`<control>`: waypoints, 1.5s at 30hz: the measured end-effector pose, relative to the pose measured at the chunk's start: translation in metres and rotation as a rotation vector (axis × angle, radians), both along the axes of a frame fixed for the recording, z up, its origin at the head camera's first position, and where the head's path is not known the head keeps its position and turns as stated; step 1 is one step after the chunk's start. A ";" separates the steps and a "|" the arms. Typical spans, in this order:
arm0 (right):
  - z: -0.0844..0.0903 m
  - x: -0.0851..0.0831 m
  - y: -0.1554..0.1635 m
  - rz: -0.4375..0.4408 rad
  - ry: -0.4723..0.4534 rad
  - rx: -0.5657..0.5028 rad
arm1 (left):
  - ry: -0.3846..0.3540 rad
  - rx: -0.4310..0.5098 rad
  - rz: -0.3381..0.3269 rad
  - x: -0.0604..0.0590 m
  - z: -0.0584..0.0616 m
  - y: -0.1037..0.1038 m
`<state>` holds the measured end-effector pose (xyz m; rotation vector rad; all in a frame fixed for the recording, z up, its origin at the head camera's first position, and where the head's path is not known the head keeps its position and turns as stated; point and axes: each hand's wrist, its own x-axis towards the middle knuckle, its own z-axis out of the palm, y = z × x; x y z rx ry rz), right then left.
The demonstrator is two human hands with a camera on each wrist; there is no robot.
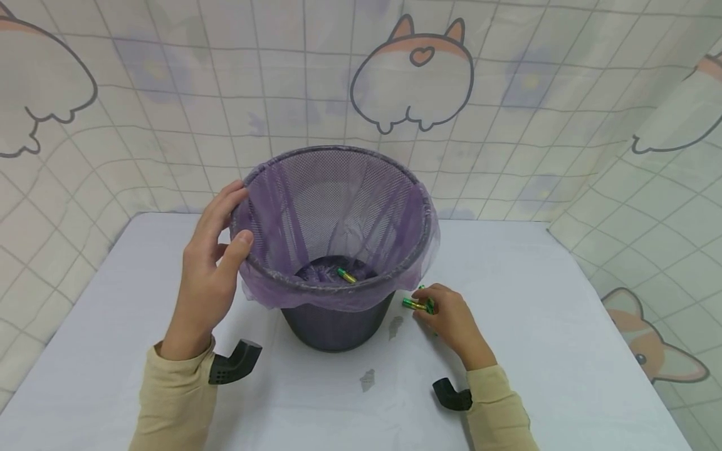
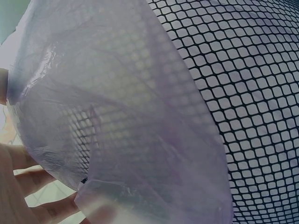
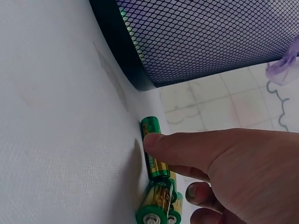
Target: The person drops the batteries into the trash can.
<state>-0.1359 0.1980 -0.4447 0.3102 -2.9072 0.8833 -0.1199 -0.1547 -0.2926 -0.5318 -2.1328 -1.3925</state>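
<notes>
Purple-lined bin (image 1: 338, 313) gripped at its rim by left hand (image 1: 211, 263); right hand (image 1: 451, 319) seemingly pinches batteries (image 1: 416, 304).

Black mesh bin (image 1: 338, 326), rigid and matt; thin, translucent purple plastic liner (image 1: 271, 207), slightly glossy; batteries (image 3: 156, 196) in shiny green-gold foil; smooth matt bench (image 1: 536, 313).
</notes>
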 end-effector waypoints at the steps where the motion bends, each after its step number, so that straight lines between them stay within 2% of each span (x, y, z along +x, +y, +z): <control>1: -0.001 0.000 0.000 0.001 0.002 0.011 | -0.001 -0.003 0.003 0.000 0.000 0.000; 6: -0.005 0.000 -0.002 0.001 0.007 0.052 | -0.007 -0.013 0.004 0.000 0.000 0.001; 12: -0.005 0.000 -0.004 0.009 0.051 0.035 | 0.001 -0.006 0.003 0.000 0.000 0.000; 20: 0.003 0.000 -0.005 0.017 0.102 0.004 | 0.002 0.003 0.008 0.001 0.001 -0.001; 33: 0.022 0.007 0.005 -0.008 0.232 -0.070 | 0.006 0.003 0.007 0.002 -0.001 0.001; 45: 0.051 0.011 0.021 -0.100 0.365 -0.078 | -0.004 0.009 0.015 0.002 -0.003 0.001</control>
